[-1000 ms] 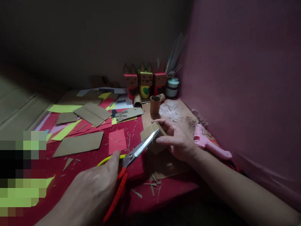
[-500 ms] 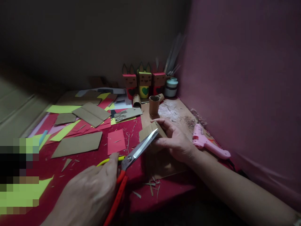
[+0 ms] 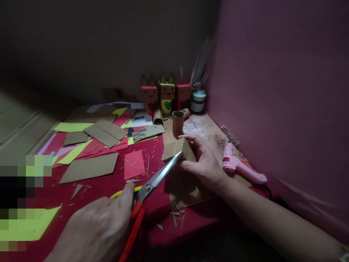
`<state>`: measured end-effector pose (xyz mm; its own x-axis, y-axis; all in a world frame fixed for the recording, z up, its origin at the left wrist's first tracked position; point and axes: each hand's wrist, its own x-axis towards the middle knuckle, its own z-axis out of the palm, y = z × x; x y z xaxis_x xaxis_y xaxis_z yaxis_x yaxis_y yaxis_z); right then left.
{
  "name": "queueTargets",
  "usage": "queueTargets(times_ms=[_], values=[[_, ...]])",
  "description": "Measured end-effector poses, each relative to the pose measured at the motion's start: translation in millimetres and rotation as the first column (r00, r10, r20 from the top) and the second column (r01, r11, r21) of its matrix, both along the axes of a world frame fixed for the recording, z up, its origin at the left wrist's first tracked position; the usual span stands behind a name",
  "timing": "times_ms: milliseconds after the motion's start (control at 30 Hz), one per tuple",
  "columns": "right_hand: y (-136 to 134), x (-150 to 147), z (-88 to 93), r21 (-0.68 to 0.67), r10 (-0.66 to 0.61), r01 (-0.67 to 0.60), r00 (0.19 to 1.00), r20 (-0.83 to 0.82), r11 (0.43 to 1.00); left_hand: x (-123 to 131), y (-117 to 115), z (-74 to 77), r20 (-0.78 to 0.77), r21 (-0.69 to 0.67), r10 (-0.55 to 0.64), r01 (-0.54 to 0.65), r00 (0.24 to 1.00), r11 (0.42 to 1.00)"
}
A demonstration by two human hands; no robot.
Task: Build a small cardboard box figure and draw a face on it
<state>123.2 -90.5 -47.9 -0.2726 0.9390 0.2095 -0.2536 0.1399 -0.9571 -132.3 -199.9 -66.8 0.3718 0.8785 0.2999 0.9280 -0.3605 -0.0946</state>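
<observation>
My left hand [image 3: 99, 222] is closed round the handles of a pair of scissors [image 3: 160, 177], one handle red and one yellow. The blades point up and to the right and look nearly closed. Their tips lie at the near edge of a folded piece of cardboard [image 3: 173, 150]. My right hand [image 3: 203, 160] grips that cardboard by its right side, thumb near and fingers behind. Below it a flat cardboard sheet [image 3: 188, 193] lies partly in shadow. A short brown cardboard tube [image 3: 178, 123] stands upright just beyond my right fingers.
A pink glue gun [image 3: 242, 165] lies right of my forearm. Three box-headed paper figures [image 3: 167, 96] stand at the back beside a pale blue jar [image 3: 198, 102]. Cardboard pieces [image 3: 89, 167] and coloured paper [image 3: 134, 164] cover the left. Thin scraps [image 3: 176, 218] litter the red cloth.
The scissors and my left hand have shifted slightly down and left. The folded cardboard has tilted a little in my right hand, showing more of its right face.
</observation>
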Motion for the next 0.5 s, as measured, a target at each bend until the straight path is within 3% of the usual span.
queueTargets(times_ms=[67,133,233,333,500], values=[[1.8,2.3,2.5,-0.008,0.028,-0.028,0.999,-0.03,1.0,-3.1,-0.9,1.3,-0.161,0.061,-0.057,0.067,0.985,0.996],[5.2,5.3,4.3,-0.122,0.102,-0.118,0.986,-0.135,0.985,-7.8,-2.2,2.2,-0.191,0.067,-0.106,0.12,0.976,0.991],[10.6,8.9,6.1,-0.333,0.22,-0.324,0.924,-0.314,0.886,-15.6,-5.4,2.6,-0.181,0.02,-0.151,0.157,0.972,0.987],[12.5,9.9,6.5,-0.37,0.337,-0.478,0.86,-0.384,0.797,-19.9,-9.3,1.7,-0.144,-0.066,-0.135,0.126,0.98,0.99],[10.8,8.8,6.0,-0.315,0.309,-0.434,0.873,-0.377,0.844,-16.7,-10.6,-0.9,0.024,-0.173,0.028,-0.024,0.999,0.985]])
